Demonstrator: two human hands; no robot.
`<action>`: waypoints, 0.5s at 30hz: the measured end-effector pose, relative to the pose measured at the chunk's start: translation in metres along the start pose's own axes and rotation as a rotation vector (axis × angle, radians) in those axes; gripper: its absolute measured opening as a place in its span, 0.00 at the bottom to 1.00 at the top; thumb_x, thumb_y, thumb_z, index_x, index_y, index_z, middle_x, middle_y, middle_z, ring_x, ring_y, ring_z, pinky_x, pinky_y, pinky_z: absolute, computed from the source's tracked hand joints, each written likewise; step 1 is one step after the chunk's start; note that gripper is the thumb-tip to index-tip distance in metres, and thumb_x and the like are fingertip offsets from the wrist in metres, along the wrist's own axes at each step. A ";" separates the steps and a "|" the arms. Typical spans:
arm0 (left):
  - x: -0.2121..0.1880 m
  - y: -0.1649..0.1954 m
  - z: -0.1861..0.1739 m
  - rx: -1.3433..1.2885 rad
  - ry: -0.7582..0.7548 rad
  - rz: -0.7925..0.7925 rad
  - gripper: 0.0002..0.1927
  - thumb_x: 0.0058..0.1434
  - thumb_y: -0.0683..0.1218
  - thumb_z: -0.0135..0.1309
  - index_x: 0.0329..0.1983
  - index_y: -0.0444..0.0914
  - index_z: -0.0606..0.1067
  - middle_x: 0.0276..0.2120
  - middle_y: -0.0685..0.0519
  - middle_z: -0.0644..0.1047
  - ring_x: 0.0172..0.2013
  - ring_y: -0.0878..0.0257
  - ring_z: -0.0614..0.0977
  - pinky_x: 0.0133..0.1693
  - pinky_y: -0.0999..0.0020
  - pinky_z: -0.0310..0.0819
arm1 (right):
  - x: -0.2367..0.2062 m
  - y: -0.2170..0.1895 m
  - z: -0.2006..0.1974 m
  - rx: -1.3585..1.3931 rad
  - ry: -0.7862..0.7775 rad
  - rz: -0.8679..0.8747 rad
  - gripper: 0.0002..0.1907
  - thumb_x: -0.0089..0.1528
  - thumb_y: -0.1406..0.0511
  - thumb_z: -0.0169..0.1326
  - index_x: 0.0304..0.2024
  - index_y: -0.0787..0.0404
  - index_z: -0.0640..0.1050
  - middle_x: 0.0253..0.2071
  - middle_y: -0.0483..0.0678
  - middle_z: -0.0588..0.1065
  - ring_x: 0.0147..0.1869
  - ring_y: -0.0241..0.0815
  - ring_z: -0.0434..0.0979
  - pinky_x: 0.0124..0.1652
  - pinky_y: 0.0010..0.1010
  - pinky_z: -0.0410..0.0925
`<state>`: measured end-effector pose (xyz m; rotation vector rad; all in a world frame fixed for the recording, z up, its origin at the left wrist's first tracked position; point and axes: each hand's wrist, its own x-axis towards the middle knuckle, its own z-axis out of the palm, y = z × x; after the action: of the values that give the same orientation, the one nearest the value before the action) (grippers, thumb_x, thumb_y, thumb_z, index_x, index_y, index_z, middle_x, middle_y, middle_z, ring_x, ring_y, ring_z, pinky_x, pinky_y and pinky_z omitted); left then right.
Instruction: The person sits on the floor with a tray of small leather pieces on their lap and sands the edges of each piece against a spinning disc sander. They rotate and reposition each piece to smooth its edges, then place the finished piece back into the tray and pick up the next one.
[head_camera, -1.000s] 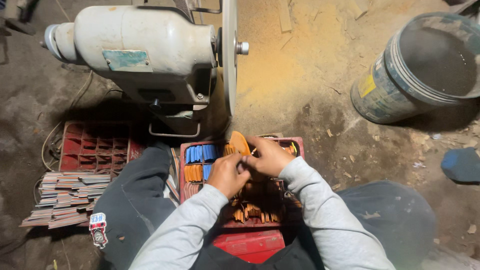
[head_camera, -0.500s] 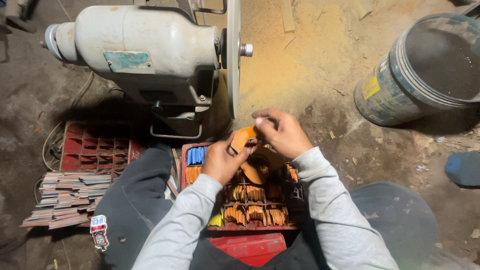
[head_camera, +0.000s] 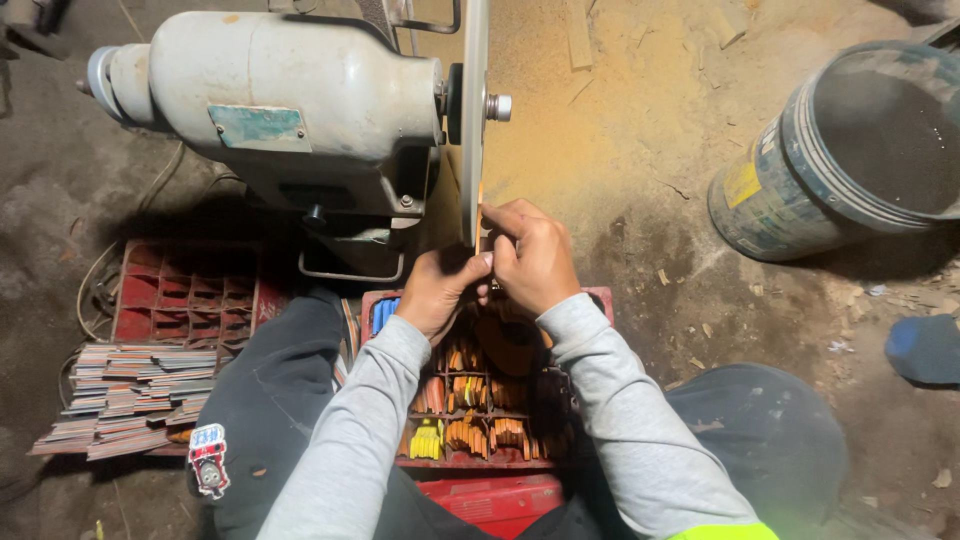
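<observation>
On a dirt floor (head_camera: 640, 190) dusted with yellow sawdust, a stack of thin strips (head_camera: 125, 400) and a red grid tray (head_camera: 190, 295) lie left of a grey motor (head_camera: 290, 95) carrying a sanding disc (head_camera: 472, 120). The left hand (head_camera: 440, 290) and right hand (head_camera: 535, 255), fingers pinched together on a small piece too hidden to identify, meet at the disc's lower edge, above a red tray of orange pieces (head_camera: 480, 400). A grey bucket (head_camera: 850, 150) stands far right.
</observation>
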<state>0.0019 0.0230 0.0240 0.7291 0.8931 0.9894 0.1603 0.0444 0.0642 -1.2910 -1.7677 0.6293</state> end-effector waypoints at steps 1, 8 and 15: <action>0.001 -0.001 -0.001 -0.011 -0.001 -0.008 0.14 0.61 0.45 0.63 0.43 0.31 0.77 0.31 0.55 0.76 0.29 0.68 0.76 0.31 0.72 0.73 | 0.001 0.000 0.001 0.001 0.000 0.012 0.20 0.56 0.75 0.47 0.48 0.67 0.82 0.39 0.56 0.80 0.39 0.52 0.83 0.44 0.37 0.75; -0.001 -0.011 -0.009 -0.032 0.017 -0.052 0.13 0.61 0.45 0.63 0.43 0.32 0.76 0.31 0.55 0.76 0.28 0.68 0.76 0.29 0.72 0.72 | -0.004 0.005 0.008 -0.005 0.016 0.003 0.20 0.54 0.75 0.47 0.47 0.68 0.83 0.38 0.57 0.79 0.39 0.54 0.83 0.44 0.38 0.75; -0.020 -0.027 -0.006 0.326 0.004 -0.016 0.14 0.59 0.44 0.63 0.42 0.29 0.76 0.28 0.54 0.79 0.25 0.69 0.78 0.27 0.71 0.74 | -0.025 0.034 0.006 -0.052 -0.307 0.115 0.16 0.55 0.73 0.51 0.41 0.66 0.85 0.36 0.58 0.81 0.39 0.53 0.84 0.46 0.37 0.74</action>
<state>0.0010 -0.0050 0.0045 0.9937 1.0759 0.8397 0.1759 0.0330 0.0257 -1.3974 -1.9760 0.8910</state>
